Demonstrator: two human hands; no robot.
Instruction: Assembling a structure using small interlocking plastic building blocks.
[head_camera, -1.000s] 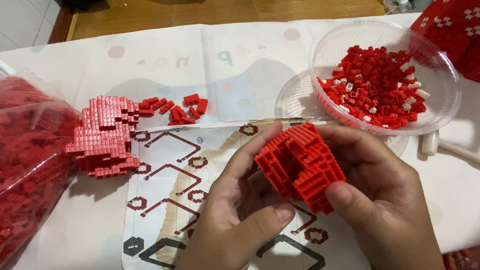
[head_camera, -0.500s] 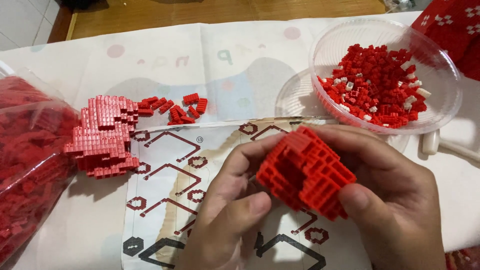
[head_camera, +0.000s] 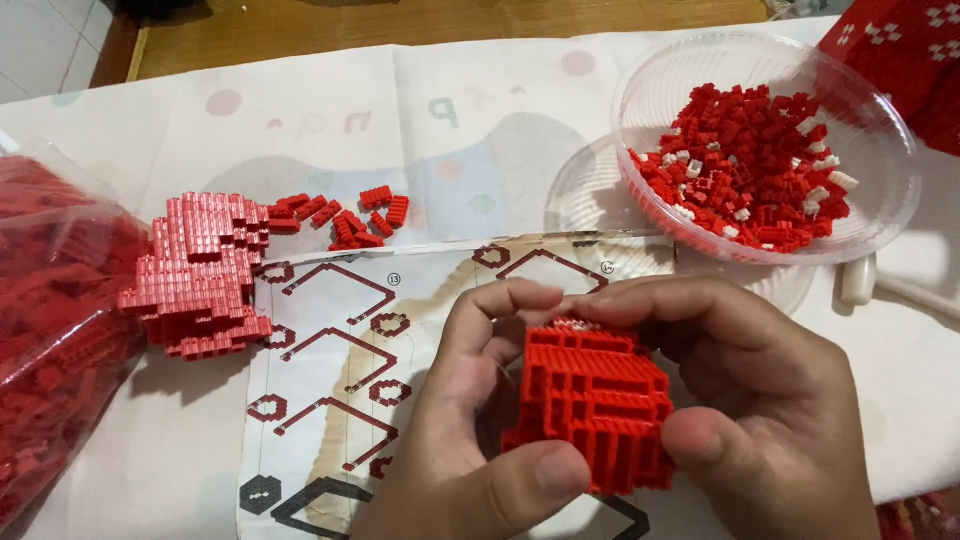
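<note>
A cloth-covered table (head_camera: 500, 130) — bearing an instruction sheet (head_camera: 330, 400), plastic bowl (head_camera: 640, 90), loose red bricks (head_camera: 345, 218).

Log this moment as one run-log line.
left hand: grips red brick block | right hand: grips same block | clear bowl: loose red bricks | table left: finished brick section

Both hands (head_camera: 640, 420) occupy near centre, wrapped around red block model (head_camera: 595, 415). Left blocked: bag of red bricks (head_camera: 50, 330), pink-red built section (head_camera: 200, 275) beside it. Loose red bricks (head_camera: 345, 215) scattered far-left of centre. Far right: clear bowl (head_camera: 880, 215) of bricks. Open lane: bare bench (head_camera: 480, 110) far centre, instruction sheet (head_camera: 330, 380) near left.
</note>
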